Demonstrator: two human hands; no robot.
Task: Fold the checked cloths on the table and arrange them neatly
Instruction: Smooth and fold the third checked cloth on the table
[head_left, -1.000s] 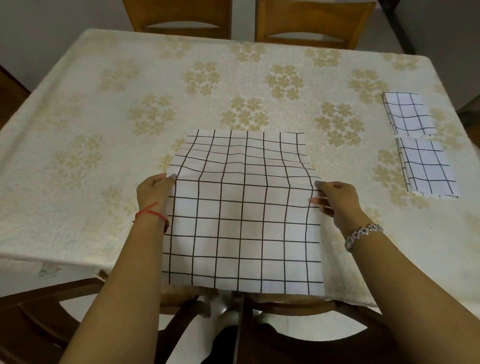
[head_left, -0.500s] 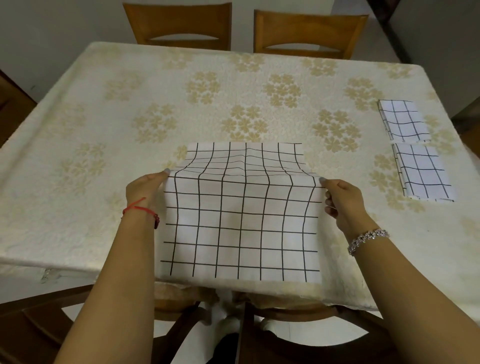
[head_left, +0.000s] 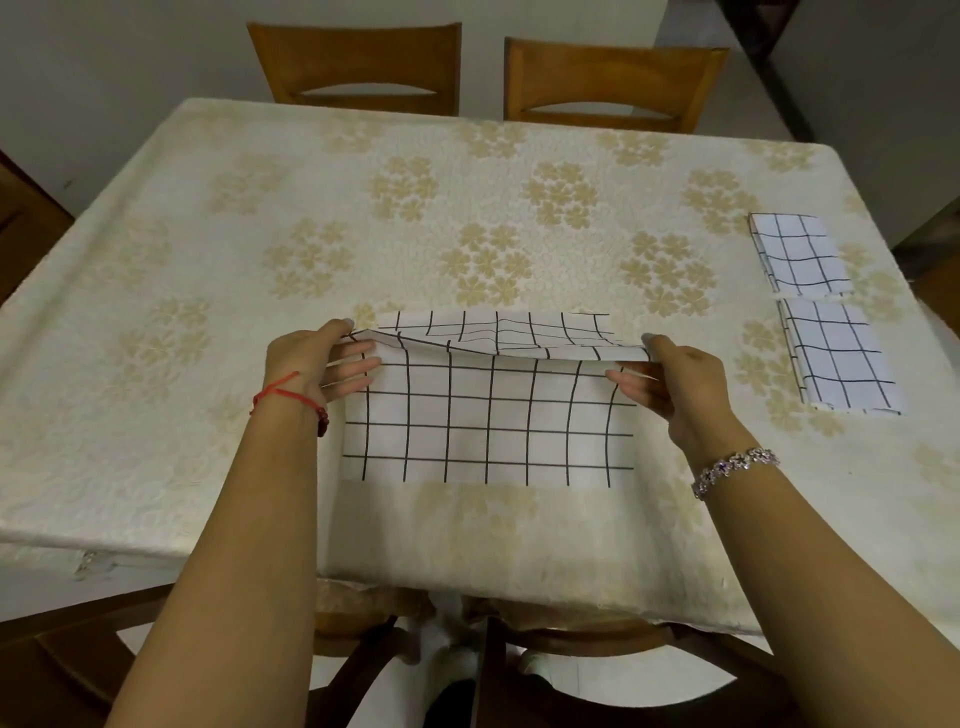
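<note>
A white cloth with a black grid (head_left: 488, 415) hangs lifted over the near middle of the table, doubled over along its top edge. My left hand (head_left: 311, 364) pinches its left upper corner. My right hand (head_left: 670, 379) pinches its right upper corner. The far part of the cloth rests on the table behind the fold. Two folded checked cloths lie at the right side of the table, one farther (head_left: 797, 257) and one nearer (head_left: 839, 358), edge to edge.
The table wears a cream tablecloth with gold flowers (head_left: 260, 260). Two wooden chairs (head_left: 358, 67) (head_left: 613, 83) stand at the far side. Another chair (head_left: 519, 654) is under the near edge.
Both hands have carried the cloth's sides up and away from me. The lower edge, which hung over the table's front edge, now lies on the tabletop, and the cloth has doubled over.
</note>
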